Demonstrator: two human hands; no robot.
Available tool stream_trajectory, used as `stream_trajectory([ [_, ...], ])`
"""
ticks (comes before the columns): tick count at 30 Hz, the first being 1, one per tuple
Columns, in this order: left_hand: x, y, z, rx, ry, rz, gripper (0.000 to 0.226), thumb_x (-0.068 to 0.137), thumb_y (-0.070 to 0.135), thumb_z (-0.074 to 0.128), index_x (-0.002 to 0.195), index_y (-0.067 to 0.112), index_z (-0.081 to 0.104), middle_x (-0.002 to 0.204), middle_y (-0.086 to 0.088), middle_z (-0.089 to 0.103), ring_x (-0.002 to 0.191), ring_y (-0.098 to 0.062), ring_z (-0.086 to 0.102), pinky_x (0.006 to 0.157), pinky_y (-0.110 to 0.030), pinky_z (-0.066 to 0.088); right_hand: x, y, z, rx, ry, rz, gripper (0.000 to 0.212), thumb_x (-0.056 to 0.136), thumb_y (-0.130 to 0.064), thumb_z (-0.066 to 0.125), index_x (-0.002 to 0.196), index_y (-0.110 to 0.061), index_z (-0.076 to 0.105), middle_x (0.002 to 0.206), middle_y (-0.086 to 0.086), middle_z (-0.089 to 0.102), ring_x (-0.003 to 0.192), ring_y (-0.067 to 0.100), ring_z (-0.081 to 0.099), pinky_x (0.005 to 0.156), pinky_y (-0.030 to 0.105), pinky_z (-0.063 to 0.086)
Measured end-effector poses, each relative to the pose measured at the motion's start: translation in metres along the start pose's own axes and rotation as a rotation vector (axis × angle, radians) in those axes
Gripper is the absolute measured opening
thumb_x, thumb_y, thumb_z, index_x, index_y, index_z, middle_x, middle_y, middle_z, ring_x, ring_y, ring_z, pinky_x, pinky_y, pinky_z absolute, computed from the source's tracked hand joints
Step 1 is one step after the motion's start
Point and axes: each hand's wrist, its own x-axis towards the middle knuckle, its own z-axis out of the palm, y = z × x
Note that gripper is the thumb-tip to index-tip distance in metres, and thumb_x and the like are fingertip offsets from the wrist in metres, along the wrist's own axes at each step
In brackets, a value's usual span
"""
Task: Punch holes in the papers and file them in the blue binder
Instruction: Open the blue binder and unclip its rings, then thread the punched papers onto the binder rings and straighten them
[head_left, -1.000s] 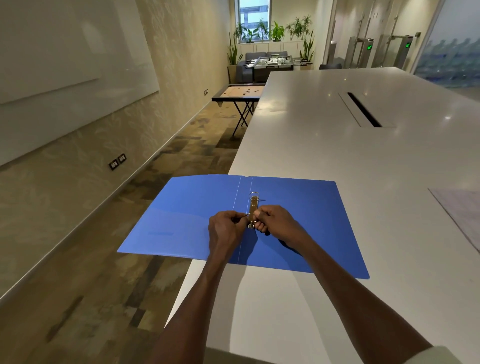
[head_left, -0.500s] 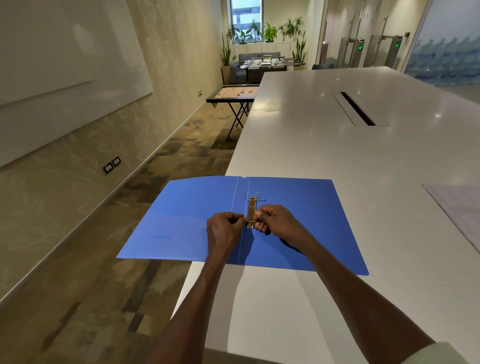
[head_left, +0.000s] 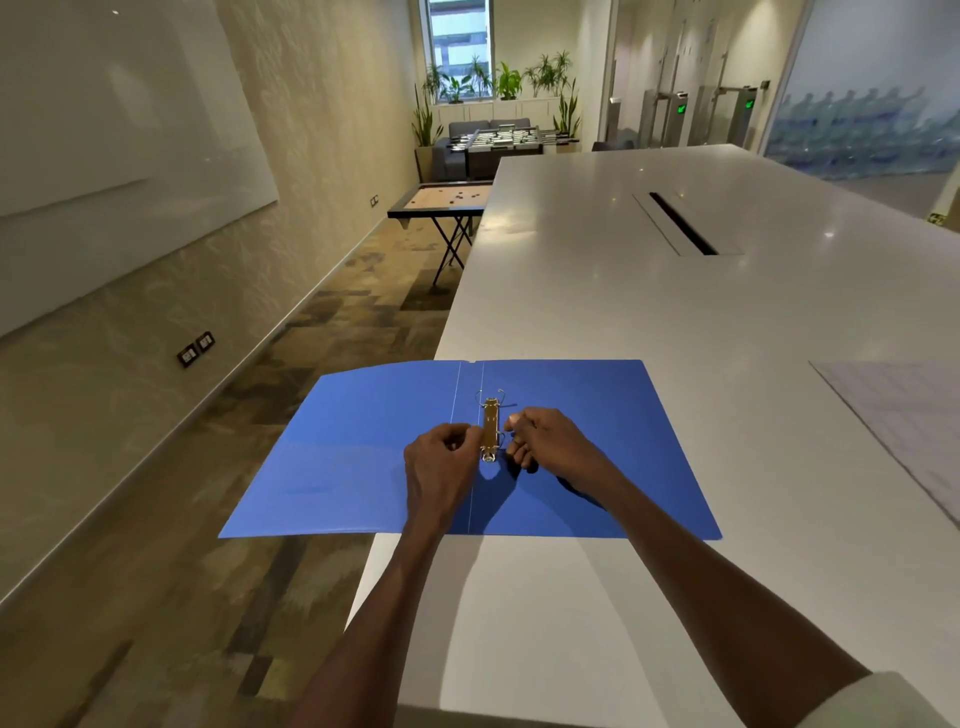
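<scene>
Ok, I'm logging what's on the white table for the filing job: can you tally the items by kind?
Blue binder, lying open: 1
Metal ring mechanism in it: 1
Paper sheets, at the right edge (whether more than one, can't tell): 1
Hands at the mechanism, left hand and right hand: 2
Total: 5

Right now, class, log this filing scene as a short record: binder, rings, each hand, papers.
binder: blue binder lies open, its left cover overhanging the white table edge
rings: far ring of the ring mechanism is open
left hand: left hand curled at the mechanism's left side
right hand: right hand curled at its right side
papers: paper sheet lies apart, far right
</scene>
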Motion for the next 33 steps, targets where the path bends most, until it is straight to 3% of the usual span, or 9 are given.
stream_trajectory([
  [8,-0.001,0.024,0.008,-0.127,0.109,-0.02,0.019,0.087,0.039,0.064,0.083,0.022,0.07,0.075,0.009,0.068,0.074,-0.005,0.064,0.06,-0.016,0.043,-0.009,0.002,-0.029,-0.119,0.106,-0.045,0.032,0.094,-0.028,0.048,0.086,0.0,0.062,0.069,0.008,0.068,0.051,0.012,0.057,0.049,0.023,0.046],
  [13,-0.007,0.067,0.036,-0.178,0.14,0.041,0.02,0.086,0.04,0.065,0.078,0.023,0.072,0.075,0.012,0.069,0.076,-0.001,0.064,0.065,-0.016,0.046,-0.021,0.009,-0.066,-0.239,0.261,-0.181,0.034,0.095,-0.03,0.049,0.076,-0.004,0.062,0.073,0.006,0.069,0.064,0.016,0.064,0.066,0.036,0.054],
  [20,-0.022,0.12,0.101,-0.181,0.051,0.155,0.014,0.088,0.03,0.065,0.082,0.019,0.072,0.072,0.012,0.068,0.072,0.001,0.064,0.063,-0.009,0.044,-0.046,0.025,-0.144,-0.226,0.424,-0.179,0.033,0.095,-0.029,0.049,0.079,-0.003,0.062,0.077,0.01,0.068,0.072,0.022,0.065,0.071,0.039,0.052],
  [23,-0.031,0.138,0.134,-0.15,-0.02,0.175,0.015,0.088,0.028,0.064,0.081,0.019,0.072,0.068,0.011,0.066,0.067,0.001,0.062,0.057,-0.004,0.041,-0.057,0.037,-0.183,-0.24,0.484,-0.139,0.03,0.094,-0.027,0.05,0.08,-0.004,0.064,0.074,0.007,0.068,0.071,0.019,0.063,0.068,0.034,0.049],
  [25,-0.039,0.15,0.156,-0.115,-0.065,0.169,0.016,0.088,0.029,0.064,0.078,0.019,0.072,0.066,0.013,0.065,0.064,0.003,0.06,0.054,-0.003,0.039,-0.066,0.045,-0.21,-0.258,0.536,-0.123,0.028,0.093,-0.027,0.052,0.079,-0.007,0.064,0.071,0.002,0.066,0.067,0.013,0.059,0.061,0.022,0.043],
  [28,-0.052,0.17,0.192,-0.104,-0.137,0.133,0.016,0.087,0.028,0.064,0.079,0.018,0.073,0.068,0.014,0.066,0.067,0.002,0.061,0.062,-0.01,0.041,-0.078,0.062,-0.251,-0.293,0.603,-0.083,0.021,0.092,-0.025,0.054,0.08,-0.011,0.065,0.072,-0.006,0.062,0.065,0.001,0.052,0.057,0.008,0.034],
  [33,-0.073,0.195,0.247,-0.152,-0.298,0.009,0.016,0.082,0.031,0.066,0.09,0.02,0.074,0.082,0.008,0.073,0.082,-0.008,0.068,0.081,-0.032,0.055,-0.096,0.087,-0.312,-0.347,0.677,-0.019,0.014,0.089,-0.023,0.056,0.088,-0.013,0.066,0.082,-0.003,0.065,0.075,0.011,0.055,0.061,0.016,0.035],
])
